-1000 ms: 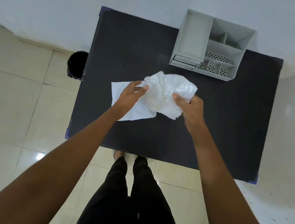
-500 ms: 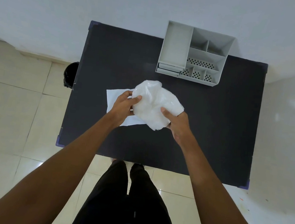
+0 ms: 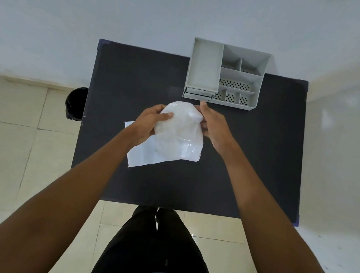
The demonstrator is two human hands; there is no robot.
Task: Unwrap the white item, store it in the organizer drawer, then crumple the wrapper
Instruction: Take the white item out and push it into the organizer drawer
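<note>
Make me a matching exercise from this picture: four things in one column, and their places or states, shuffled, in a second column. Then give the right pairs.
Things:
1. plastic wrapper
2. white sheet
3. organizer
4. black bin

Places or states:
A. on the floor beside the table's left edge
B. lying flat on the black table
C. standing at the table's far edge, by the wall
D. held up between the left hand and the right hand

Pairs: 1-D, 2-B, 3-C, 4-A
</note>
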